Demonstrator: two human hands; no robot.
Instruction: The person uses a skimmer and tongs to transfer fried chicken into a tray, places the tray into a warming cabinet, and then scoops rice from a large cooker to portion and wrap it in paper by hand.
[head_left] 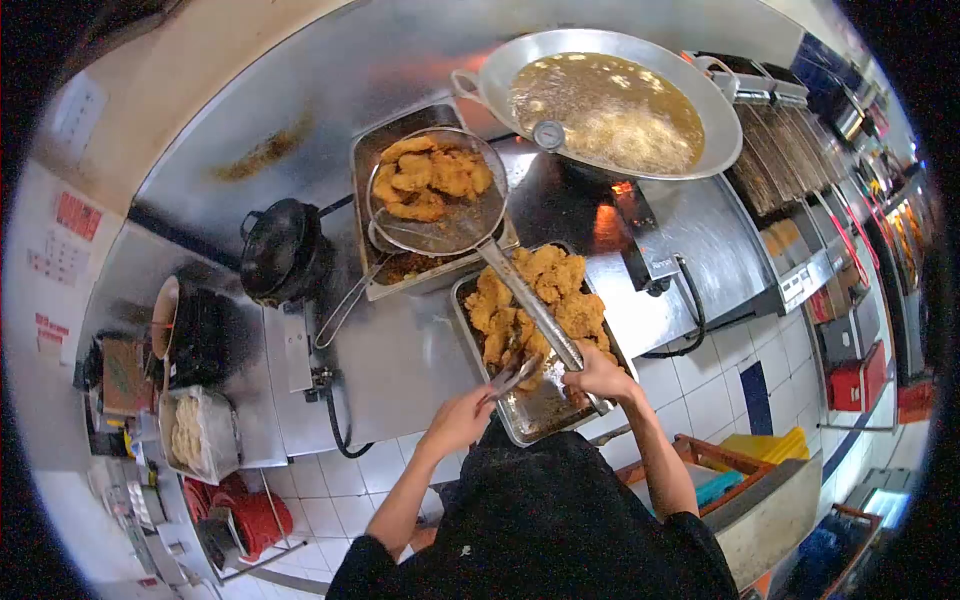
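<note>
My right hand [600, 376] is closed round the long handle of a skimmer [533, 308]. Its round mesh basket holds pieces of fried chicken [418, 208] and hangs over a deep metal pan [375, 290] with brown crumbs in it. Pinched in my left hand [460, 420] is a pair of metal tongs [514, 376], their tips at the fried chicken [545, 295] heaped in a metal tray [535, 418]. That tray lies right in front of my body, its near end bare. Part of the heap is hidden under the skimmer's handle.
A large wok [722, 150] of bubbling oil [610, 115] stands at the back right, a dial thermometer [548, 135] at its rim. Flame [622, 188] glows below it. A black pot [280, 250] is to the left. A wire-handled strainer [350, 305] leans at the pan.
</note>
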